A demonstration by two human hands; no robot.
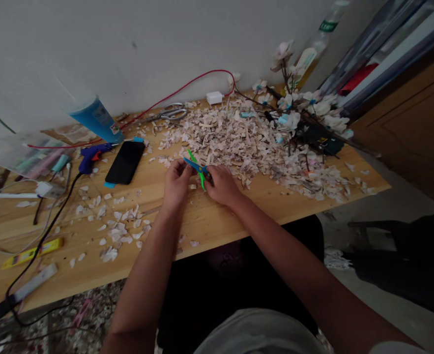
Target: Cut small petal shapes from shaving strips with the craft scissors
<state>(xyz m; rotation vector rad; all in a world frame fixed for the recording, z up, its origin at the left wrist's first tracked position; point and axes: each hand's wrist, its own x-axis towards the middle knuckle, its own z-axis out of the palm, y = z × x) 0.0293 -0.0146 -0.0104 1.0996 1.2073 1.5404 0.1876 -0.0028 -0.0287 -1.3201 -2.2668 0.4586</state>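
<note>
A pair of small scissors [201,169] with blue and green parts is held over the front part of the wooden table [202,216]. My right hand [221,184] is closed round its handle end. My left hand [177,181] is pinched near the tip of the blue part; what its fingers hold, if anything, is too small to make out. Behind and to the right of both hands lies a wide heap of pale, curled petal-like pieces [235,137]. More loose pieces [119,231] are scattered left of my left forearm.
Left of my hands lie a black phone [125,162], a blue glue gun [91,156] and a yellow box cutter [32,253]. A blue cup [97,118], metal scissors [172,112] and a white charger [214,98] stand or lie near the wall. Flowering branches [294,115] and a bottle [314,49] are at back right.
</note>
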